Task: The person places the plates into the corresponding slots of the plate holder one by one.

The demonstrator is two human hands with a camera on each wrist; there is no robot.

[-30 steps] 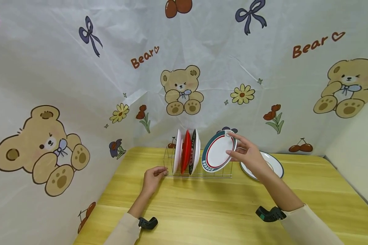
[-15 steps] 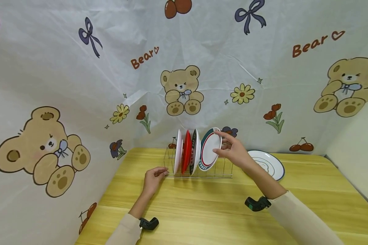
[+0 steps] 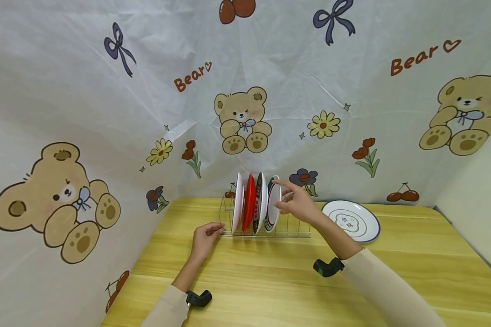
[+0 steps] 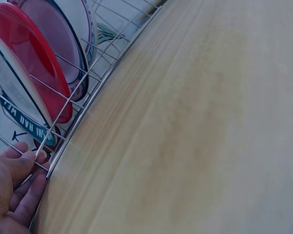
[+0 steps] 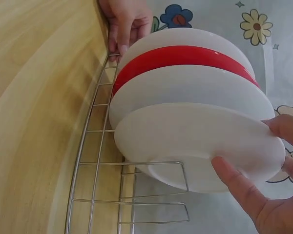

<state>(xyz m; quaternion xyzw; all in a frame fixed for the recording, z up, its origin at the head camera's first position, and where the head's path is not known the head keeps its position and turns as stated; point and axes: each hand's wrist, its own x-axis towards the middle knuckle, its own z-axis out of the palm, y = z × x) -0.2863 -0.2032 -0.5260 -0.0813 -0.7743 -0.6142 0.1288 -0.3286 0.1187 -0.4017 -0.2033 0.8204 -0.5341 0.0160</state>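
My right hand [image 3: 302, 205] pinches the rim of a white plate [image 3: 276, 204] with a teal and red band. In the right wrist view, the thumb lies on the white underside of this plate [image 5: 185, 131], which stands on edge in the wire dish rack [image 3: 296, 235]. To its left, also on edge, stand a dark-rimmed plate [image 3: 263, 202], a red plate [image 3: 249, 202] and a white plate [image 3: 238, 204]. My left hand [image 3: 203, 240] holds the rack's left end; in the left wrist view, its thumb and fingers [image 4: 27, 195] pinch the wire.
A white plate with a blue rim [image 3: 366, 225] lies flat on the wooden table [image 3: 262, 281], right of the rack. Behind the rack hangs a bear-printed sheet [image 3: 286, 68]. The rack's right end has bare wire slots [image 5: 156, 204].
My right hand has moved left with the banded plate, bringing it into the rack beside the dark-rimmed one and turning it more edge-on. The left hand has stayed at the rack's end.
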